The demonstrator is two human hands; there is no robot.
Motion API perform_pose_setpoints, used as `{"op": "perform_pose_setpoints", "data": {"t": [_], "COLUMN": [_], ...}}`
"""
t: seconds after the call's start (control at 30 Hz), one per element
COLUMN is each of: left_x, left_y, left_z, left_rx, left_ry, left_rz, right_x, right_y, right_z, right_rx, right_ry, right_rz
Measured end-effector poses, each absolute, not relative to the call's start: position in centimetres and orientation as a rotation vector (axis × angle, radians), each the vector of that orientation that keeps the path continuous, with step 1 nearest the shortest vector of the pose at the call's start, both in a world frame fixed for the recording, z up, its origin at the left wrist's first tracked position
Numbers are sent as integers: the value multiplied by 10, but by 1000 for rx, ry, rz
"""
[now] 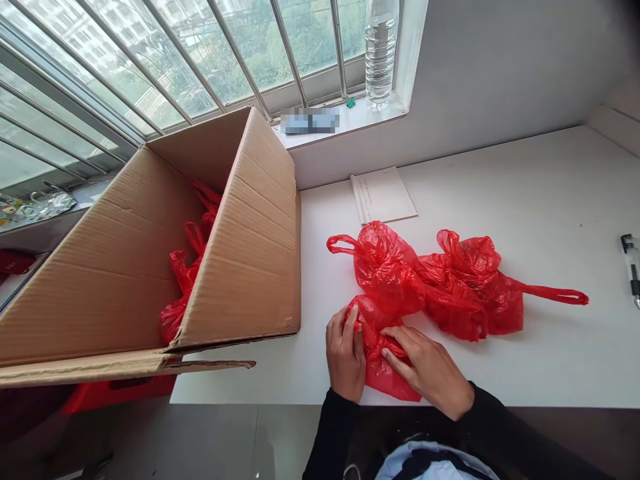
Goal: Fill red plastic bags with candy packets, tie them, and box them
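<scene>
A red plastic bag [393, 383] lies near the front edge of the white table, between my two hands. My left hand [346, 353] grips its left side, with a bit of red plastic showing by the thumb. From the right, my right hand [433, 367] pinches the crumpled plastic at the middle of the bag. Just behind lie two more red plastic bags: one bag [387, 267] with a loop handle pointing left, and another bag [473, 287] with a long twisted handle stretched to the right. What the bags contain is hidden.
A tall open cardboard box [245, 260] stands to the left, with several red bags [187, 280] inside. A white booklet [384, 193] lies by the wall. A water bottle [381, 60] stands on the windowsill. A pen [632, 267] is at the far right.
</scene>
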State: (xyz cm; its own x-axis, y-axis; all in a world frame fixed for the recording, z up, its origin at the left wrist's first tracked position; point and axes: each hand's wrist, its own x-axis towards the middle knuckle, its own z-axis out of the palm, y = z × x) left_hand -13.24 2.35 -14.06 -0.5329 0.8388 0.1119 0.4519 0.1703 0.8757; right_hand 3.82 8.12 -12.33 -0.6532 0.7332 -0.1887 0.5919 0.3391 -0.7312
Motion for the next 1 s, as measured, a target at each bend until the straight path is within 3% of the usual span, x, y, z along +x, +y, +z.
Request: {"op": "perform_pose_setpoints", "data": {"t": [0.27,0.57,0.83,1.0], "left_x": [-144,-137,-129,-130], "left_y": [9,20,39,54], "left_z": [-112,-86,-70,-67], "left_rx": [872,414,228,184], "left_ry": [2149,1784,1640,1596], "left_rz": [1452,1646,1804,1804], "right_x": [38,63,48,23], "right_y": [85,71,87,89], "right_z": [-102,-119,-80,-88], "right_rx": [-1073,-1193,-887,-696], "right_ry": [-2176,-1956,-1418,-1141], "right_rz": [1333,1258,1890,2184]}}
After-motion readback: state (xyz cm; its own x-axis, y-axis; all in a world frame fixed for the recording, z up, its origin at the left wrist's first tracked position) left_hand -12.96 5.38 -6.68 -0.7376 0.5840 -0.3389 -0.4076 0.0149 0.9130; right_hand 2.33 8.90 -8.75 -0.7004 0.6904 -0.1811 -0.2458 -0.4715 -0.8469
